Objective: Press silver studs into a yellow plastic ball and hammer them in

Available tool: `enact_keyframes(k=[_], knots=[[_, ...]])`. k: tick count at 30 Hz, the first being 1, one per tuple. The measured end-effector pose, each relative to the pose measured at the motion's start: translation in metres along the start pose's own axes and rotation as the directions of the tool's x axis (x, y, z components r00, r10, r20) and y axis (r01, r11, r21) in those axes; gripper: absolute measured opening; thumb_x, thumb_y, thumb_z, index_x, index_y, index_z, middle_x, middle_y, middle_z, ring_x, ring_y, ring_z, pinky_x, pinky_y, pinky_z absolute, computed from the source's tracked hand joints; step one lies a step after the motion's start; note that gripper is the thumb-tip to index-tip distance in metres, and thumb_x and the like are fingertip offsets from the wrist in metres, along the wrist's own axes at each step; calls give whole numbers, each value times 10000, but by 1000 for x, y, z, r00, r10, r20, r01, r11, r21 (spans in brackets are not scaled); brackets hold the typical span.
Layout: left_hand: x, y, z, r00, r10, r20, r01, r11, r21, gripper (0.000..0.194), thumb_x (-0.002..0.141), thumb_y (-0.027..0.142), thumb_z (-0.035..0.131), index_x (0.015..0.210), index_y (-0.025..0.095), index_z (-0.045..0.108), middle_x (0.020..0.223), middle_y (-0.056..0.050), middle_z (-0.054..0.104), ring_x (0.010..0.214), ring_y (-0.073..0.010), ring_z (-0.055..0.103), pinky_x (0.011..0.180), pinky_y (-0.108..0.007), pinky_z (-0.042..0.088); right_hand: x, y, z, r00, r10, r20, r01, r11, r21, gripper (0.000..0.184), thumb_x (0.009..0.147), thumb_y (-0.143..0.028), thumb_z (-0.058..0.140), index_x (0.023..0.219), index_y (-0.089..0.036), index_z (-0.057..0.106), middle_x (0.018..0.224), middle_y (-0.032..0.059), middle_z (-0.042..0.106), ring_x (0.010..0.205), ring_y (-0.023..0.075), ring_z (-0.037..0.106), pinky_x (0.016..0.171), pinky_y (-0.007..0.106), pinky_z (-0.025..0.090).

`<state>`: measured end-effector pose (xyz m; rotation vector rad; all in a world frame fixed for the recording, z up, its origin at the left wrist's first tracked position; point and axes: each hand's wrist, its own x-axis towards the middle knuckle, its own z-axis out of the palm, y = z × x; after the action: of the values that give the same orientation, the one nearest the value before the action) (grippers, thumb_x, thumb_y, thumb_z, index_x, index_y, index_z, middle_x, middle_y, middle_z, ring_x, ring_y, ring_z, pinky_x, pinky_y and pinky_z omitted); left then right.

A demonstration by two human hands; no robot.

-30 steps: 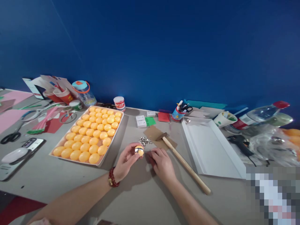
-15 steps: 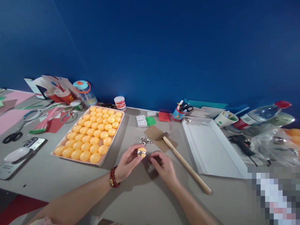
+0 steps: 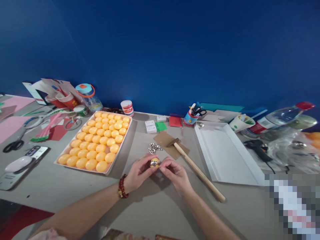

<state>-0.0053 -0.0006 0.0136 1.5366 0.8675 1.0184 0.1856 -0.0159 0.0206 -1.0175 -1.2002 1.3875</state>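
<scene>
In my left hand (image 3: 140, 171) is an orange ping-pong ball (image 3: 155, 160) with a band of shiny silver studs, which look like thumbtacks, across it. The fingers and thumb are closed round its left side. My right hand (image 3: 175, 171) is pinched together against the ball's right side; what is between its fingertips is too small to make out. Just beyond the ball lies a small pile of silver thumbtacks (image 3: 154, 148). Left of my hands, a shallow box (image 3: 108, 170) holds rows of orange ping-pong balls (image 3: 96, 138).
A wooden-handled hammer (image 3: 200, 171) rests partly on brown card (image 3: 165, 141). White tray (image 3: 227, 150) stands to the right, a glue gun (image 3: 260, 151) beyond it. Small white boxes (image 3: 150, 126) and a pen cup (image 3: 190, 118) line the blue wall. Scissors (image 3: 13, 145) lie far left.
My right hand has come left and up to the ball, its fingertips now against it. The left hand has shifted slightly right with the ball.
</scene>
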Motion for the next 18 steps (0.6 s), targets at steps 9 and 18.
enact_keyframes(k=[9, 18], knots=[[-1, 1, -2, 998, 61, 28, -63, 993, 105, 378, 925, 319, 617, 1286, 210, 638, 1160, -112, 673, 1066, -245, 632, 946, -369, 521, 0, 8, -1, 994, 96, 55, -100, 991, 89, 248, 817, -447, 753, 798, -210, 684, 814, 12, 590, 756, 166, 571, 722, 289, 477], [-2, 0, -2, 998, 55, 19, -57, 994, 98, 376, 922, 285, 625, 1292, 218, 628, 1239, -106, 645, 1121, -236, 621, 958, -343, 522, 1, 7, -1, 988, 140, 63, -148, 977, 153, 256, 807, -417, 770, 788, -199, 638, 759, -10, 583, 686, 135, 529, 674, 259, 441]])
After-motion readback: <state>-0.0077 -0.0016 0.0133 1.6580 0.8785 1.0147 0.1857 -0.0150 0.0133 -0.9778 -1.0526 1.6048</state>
